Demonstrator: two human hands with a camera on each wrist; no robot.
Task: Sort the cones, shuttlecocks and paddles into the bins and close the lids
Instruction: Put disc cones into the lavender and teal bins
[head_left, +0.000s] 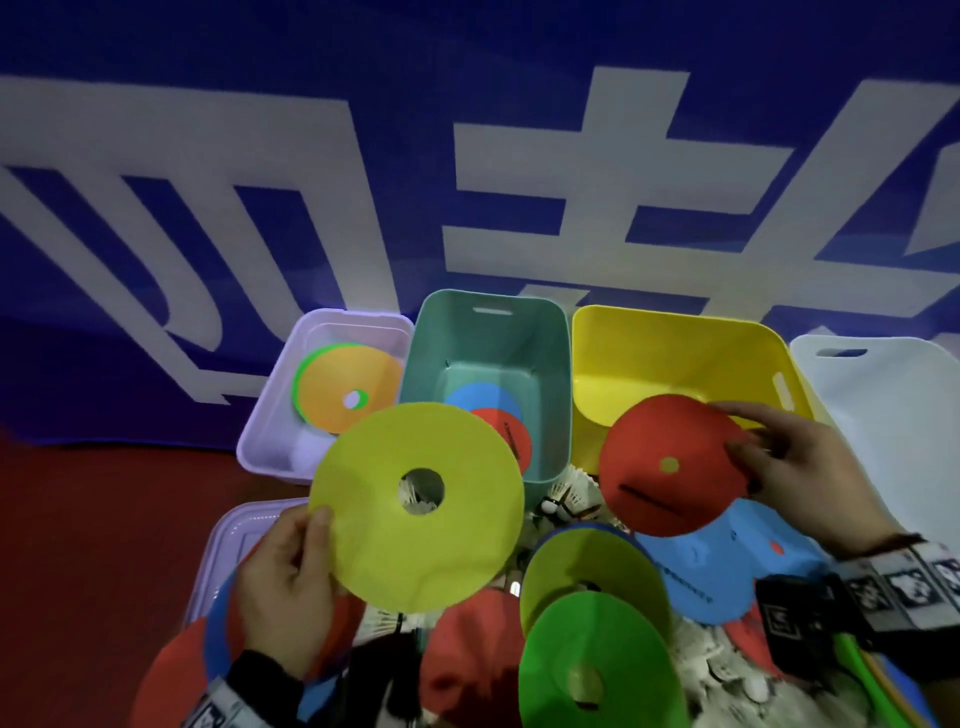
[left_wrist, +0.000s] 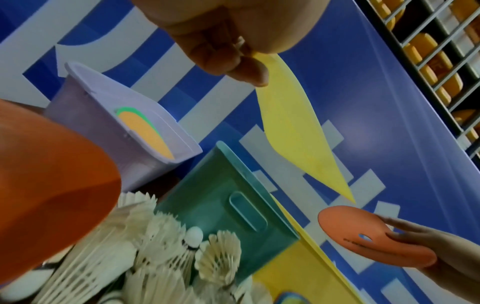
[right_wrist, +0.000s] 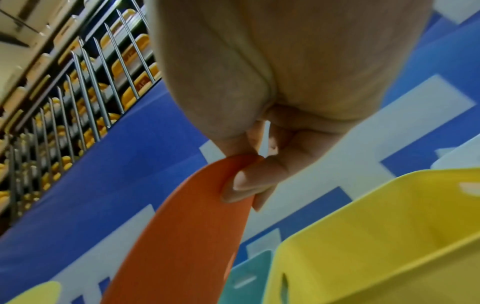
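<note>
My left hand (head_left: 306, 545) pinches the rim of a yellow disc cone (head_left: 415, 506) with a large centre hole, held up in front of the lilac bin (head_left: 270, 415) and the teal bin (head_left: 488, 332). In the left wrist view the yellow cone (left_wrist: 293, 127) hangs edge-on from my fingers (left_wrist: 246, 70). My right hand (head_left: 743, 431) grips the edge of a red round paddle (head_left: 670, 462) with a small hole, over the near rim of the yellow bin (head_left: 675, 332). The thumb (right_wrist: 244, 181) presses on the red paddle (right_wrist: 182, 236).
Orange and green cones lie in the lilac bin, and a blue and a red paddle lie in the teal bin. Shuttlecocks (head_left: 571, 493), a green cone (head_left: 592, 670) and a blue paddle (head_left: 711, 571) are heaped below my hands. A lilac lid (head_left: 228, 535) lies near left, a white bin (head_left: 883, 415) far right.
</note>
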